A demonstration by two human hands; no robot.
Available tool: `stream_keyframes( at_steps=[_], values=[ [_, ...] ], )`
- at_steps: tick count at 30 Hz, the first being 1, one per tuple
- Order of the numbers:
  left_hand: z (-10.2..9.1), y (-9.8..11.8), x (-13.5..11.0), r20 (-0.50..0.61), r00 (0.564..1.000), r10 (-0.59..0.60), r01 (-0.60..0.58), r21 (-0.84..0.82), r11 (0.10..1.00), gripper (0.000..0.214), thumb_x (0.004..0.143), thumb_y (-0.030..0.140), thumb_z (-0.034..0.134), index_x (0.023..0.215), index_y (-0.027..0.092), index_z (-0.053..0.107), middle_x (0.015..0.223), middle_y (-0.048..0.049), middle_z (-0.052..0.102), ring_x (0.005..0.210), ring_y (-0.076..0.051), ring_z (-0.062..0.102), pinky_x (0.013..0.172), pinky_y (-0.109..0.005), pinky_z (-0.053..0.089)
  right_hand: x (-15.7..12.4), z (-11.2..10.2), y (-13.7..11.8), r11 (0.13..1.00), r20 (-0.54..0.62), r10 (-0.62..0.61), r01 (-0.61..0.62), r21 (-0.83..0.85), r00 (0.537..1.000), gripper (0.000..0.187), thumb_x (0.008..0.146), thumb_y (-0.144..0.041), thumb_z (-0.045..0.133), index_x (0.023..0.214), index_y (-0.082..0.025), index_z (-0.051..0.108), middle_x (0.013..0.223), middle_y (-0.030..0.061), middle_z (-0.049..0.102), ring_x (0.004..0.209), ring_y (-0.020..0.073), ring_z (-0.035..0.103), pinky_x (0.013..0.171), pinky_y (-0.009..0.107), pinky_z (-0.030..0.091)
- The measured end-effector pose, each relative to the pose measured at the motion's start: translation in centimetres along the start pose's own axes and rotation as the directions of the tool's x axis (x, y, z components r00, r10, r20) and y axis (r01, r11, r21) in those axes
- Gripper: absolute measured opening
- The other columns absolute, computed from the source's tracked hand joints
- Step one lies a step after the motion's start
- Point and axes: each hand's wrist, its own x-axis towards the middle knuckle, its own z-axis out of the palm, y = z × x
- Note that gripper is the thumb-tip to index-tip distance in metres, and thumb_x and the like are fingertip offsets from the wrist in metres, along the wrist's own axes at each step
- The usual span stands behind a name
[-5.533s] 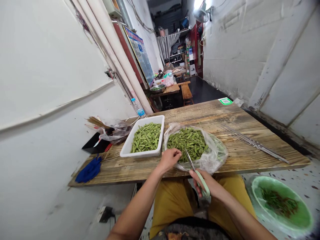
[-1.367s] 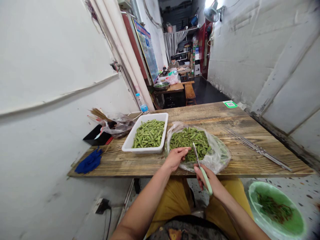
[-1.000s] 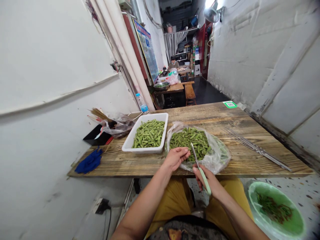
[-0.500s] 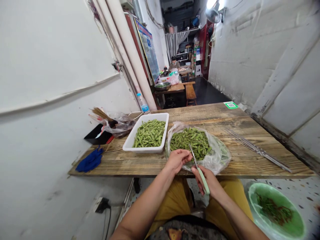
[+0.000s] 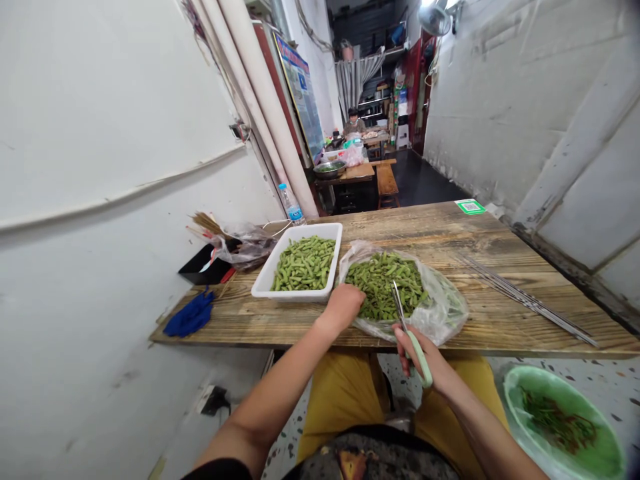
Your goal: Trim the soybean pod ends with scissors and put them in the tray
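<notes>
Right now, the left hand (image 5: 344, 305) is curled at the left edge of a plastic bag (image 5: 449, 312), its fingertips hidden, so I cannot tell whether it grips anything. Green pods (image 5: 383, 283) fill the bag, which sits on the wooden counter (image 5: 280, 325) just beside a white tray (image 5: 266, 275) holding more pods. The right hand (image 5: 436, 360) is wrapped around green-handled scissors (image 5: 419, 357), their blades pointing over the bagged pods.
</notes>
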Motion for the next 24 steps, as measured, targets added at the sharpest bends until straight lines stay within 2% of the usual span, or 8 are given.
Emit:
stream_keyframes(
  at_steps=[3, 7, 9, 11, 14, 18, 21, 24],
  values=[
    [1.8, 0.9, 0.4, 0.095, 0.994, -0.061, 0.046, 0.154, 0.987, 0.025, 0.081, 0.010, 0.045, 0.071, 0.010, 0.068, 0.077, -0.0170, 0.064, 0.085, -0.027, 0.058, 0.078, -0.038, 0.037, -0.2, -0.1, 0.1, 1.000, 0.005, 0.010, -0.010, -0.009, 1.000, 0.045, 0.079, -0.061, 0.049, 0.102, -0.022, 0.047, 0.058, -0.0076, 0.043, 0.043, 0.0091, 0.043, 0.037, 0.021, 0.039],
    [1.3, 0.4, 0.4, 0.091, 0.979, -0.182, 0.171, 0.117, 0.978, 0.024, 0.082, 0.014, 0.046, 0.073, 0.010, 0.068, 0.083, -0.0164, 0.066, 0.089, -0.026, 0.058, 0.080, -0.037, 0.036, -0.4, -0.2, 0.2, 0.999, 0.009, 0.040, -0.040, -0.013, 0.999, 0.047, 0.077, -0.062, 0.050, 0.102, -0.022, 0.047, 0.058, -0.0085, 0.042, 0.042, 0.0075, 0.041, 0.037, 0.019, 0.039],
    [0.7, 0.5, 0.3, 0.052, 0.977, -0.208, 0.209, -0.006, 0.978, 0.023, 0.084, 0.020, 0.047, 0.076, 0.012, 0.068, 0.082, -0.0127, 0.067, 0.086, -0.023, 0.059, 0.080, -0.035, 0.038, -0.6, -0.2, 0.1, 0.998, 0.020, 0.055, -0.054, -0.009, 0.998, 0.047, 0.077, -0.062, 0.051, 0.099, -0.022, 0.047, 0.057, -0.0089, 0.041, 0.041, 0.0070, 0.040, 0.037, 0.019, 0.038],
    [0.4, 0.9, 0.2, 0.003, 0.973, -0.231, 0.223, -0.272, 0.936, 0.024, 0.086, 0.026, 0.047, 0.082, 0.015, 0.067, 0.076, -0.0071, 0.068, 0.076, -0.018, 0.060, 0.075, -0.030, 0.040, -0.6, -0.1, -0.2, 0.998, 0.038, 0.050, -0.049, -0.027, 0.998, 0.045, 0.077, -0.062, 0.050, 0.097, -0.022, 0.047, 0.057, -0.0091, 0.040, 0.041, 0.0068, 0.039, 0.037, 0.019, 0.038],
    [0.5, 1.9, 0.1, 0.099, 0.951, -0.293, 0.272, -0.719, 0.639, 0.024, 0.083, 0.034, 0.052, 0.084, 0.014, 0.066, 0.064, -0.0015, 0.066, 0.054, -0.011, 0.053, 0.057, -0.023, 0.039, -0.6, 0.1, -0.5, 0.998, 0.068, 0.037, -0.033, -0.056, 0.997, 0.044, 0.078, -0.061, 0.050, 0.097, -0.022, 0.047, 0.055, -0.0094, 0.039, 0.040, 0.0072, 0.039, 0.037, 0.019, 0.038],
    [0.6, 2.7, 0.1, 0.349, 0.903, -0.252, 0.402, -0.893, 0.203, 0.030, 0.070, 0.034, 0.068, 0.088, 0.010, 0.063, 0.072, -0.0040, 0.069, 0.047, -0.006, 0.050, 0.048, -0.019, 0.037, -0.5, 0.3, -0.6, 0.997, 0.078, 0.032, -0.026, -0.072, 0.996, 0.044, 0.079, -0.060, 0.051, 0.100, -0.021, 0.046, 0.053, -0.0099, 0.039, 0.039, 0.0073, 0.038, 0.036, 0.019, 0.037],
    [0.5, 2.9, 0.1, 0.401, 0.890, -0.218, 0.426, -0.901, 0.080, 0.033, 0.062, 0.031, 0.076, 0.083, 0.009, 0.061, 0.070, -0.0048, 0.069, 0.050, -0.006, 0.054, 0.050, -0.018, 0.042, -0.4, 0.2, -0.7, 0.997, 0.076, 0.036, -0.031, -0.074, 0.996, 0.044, 0.079, -0.059, 0.052, 0.099, -0.021, 0.047, 0.052, -0.0103, 0.039, 0.038, 0.0068, 0.037, 0.035, 0.019, 0.037],
    [0.3, 3.1, 0.0, 0.374, 0.900, -0.225, 0.401, -0.912, 0.089, 0.030, 0.061, 0.033, 0.076, 0.074, 0.009, 0.062, 0.061, -0.0020, 0.065, 0.047, -0.005, 0.051, 0.046, -0.017, 0.039, -0.4, 0.1, -0.7, 0.998, 0.083, 0.025, -0.020, -0.063, 0.996, 0.040, 0.079, -0.058, 0.052, 0.095, -0.021, 0.047, 0.051, -0.0105, 0.039, 0.038, 0.0066, 0.037, 0.035, 0.018, 0.037]
  ],
)
